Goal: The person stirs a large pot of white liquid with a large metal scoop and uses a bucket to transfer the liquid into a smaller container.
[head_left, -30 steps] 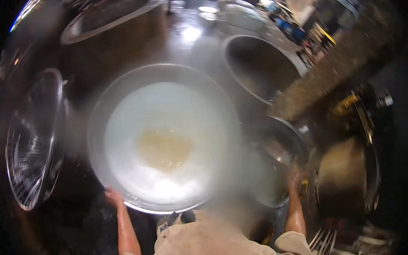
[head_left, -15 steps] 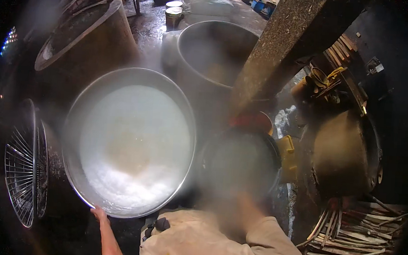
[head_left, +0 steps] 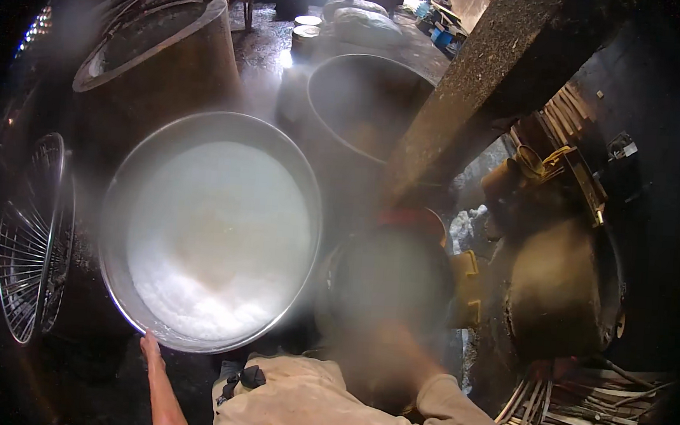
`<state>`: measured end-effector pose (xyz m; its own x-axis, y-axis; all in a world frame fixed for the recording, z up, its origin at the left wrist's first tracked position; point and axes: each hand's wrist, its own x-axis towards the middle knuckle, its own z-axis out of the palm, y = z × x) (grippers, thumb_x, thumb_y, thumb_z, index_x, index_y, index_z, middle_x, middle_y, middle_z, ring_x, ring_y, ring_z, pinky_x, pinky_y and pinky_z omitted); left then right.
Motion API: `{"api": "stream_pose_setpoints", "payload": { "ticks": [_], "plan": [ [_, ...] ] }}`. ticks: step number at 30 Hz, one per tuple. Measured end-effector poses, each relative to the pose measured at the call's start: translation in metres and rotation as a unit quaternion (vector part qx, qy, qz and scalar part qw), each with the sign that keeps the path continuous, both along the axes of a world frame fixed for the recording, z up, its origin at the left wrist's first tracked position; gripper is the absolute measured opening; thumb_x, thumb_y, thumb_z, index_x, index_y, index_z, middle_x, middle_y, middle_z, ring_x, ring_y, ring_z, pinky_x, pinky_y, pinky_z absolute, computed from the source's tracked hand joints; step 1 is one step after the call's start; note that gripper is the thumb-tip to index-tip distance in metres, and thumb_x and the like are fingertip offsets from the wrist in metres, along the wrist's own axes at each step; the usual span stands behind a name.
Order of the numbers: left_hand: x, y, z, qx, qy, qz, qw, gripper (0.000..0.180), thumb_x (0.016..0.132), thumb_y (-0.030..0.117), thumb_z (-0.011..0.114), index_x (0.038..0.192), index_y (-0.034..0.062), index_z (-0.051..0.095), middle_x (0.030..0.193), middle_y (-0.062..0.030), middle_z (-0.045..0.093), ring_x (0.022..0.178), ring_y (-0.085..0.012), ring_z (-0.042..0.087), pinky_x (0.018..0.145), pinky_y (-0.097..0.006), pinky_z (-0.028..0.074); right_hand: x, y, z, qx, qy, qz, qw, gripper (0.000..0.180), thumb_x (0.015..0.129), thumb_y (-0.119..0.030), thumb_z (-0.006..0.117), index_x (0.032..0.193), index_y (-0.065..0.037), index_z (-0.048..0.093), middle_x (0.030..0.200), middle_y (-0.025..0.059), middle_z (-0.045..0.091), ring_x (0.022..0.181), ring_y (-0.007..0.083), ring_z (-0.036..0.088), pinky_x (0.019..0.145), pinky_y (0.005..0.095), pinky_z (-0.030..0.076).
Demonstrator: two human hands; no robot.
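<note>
While the left hand (head_left: pixel 150 345), stretched upward, touches a shiny round metal basin (head_left: pixel 115 222) centre-left, frothy white liquid (head_left: pixel 213 244) inside, the right hand (head_left: pixel 391 338), angled inward, blurs behind lower-centre steam (head_left: pixel 388 293); I can't tell either grip.

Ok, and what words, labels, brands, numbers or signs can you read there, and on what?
None can be read.
Wide metal pan: no lettering visible.
Yellow object beside the dark vessel: none legible.
Pale sacks at the back: too small and hazy to tell.
</note>
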<state>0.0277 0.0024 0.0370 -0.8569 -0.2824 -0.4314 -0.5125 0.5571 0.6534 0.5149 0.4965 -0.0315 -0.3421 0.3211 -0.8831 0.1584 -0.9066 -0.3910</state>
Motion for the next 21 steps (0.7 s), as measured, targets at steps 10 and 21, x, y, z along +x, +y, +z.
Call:
{"api": "stream_pose_setpoints", "payload": {
  "ticks": [10, 21],
  "plan": [
    [-0.068, -0.030, -0.012, 0.126, 0.088, 0.048, 0.987, 0.059, 0.082, 0.046, 0.033, 0.104, -0.0058, 0.051, 0.106, -0.0184, 0.053, 0.097, -0.0293, 0.049, 0.084, -0.036, 0.037, -0.005, -0.021, 0.199, 0.058, -0.097, 0.065, 0.991, 0.009, 0.075, 0.000, 0.051, 0.081, 0.001, 0.044, 0.058, 0.0049, 0.043, 0.042, 0.0126, 0.042, 0.035, 0.0270, 0.037],
    [-0.104, -0.030, -0.024, -0.148, 0.080, 0.013, 0.986, 0.069, 0.083, 0.054, 0.022, 0.087, -0.0040, 0.058, 0.089, -0.0262, 0.056, 0.087, -0.0405, 0.053, 0.073, -0.046, 0.042, -0.186, -0.098, 0.249, 0.015, -0.062, 0.193, 0.979, 0.008, 0.077, -0.002, 0.050, 0.070, -0.001, 0.047, 0.057, 0.0040, 0.044, 0.044, 0.0120, 0.044, 0.038, 0.0256, 0.037]
  ]
}}
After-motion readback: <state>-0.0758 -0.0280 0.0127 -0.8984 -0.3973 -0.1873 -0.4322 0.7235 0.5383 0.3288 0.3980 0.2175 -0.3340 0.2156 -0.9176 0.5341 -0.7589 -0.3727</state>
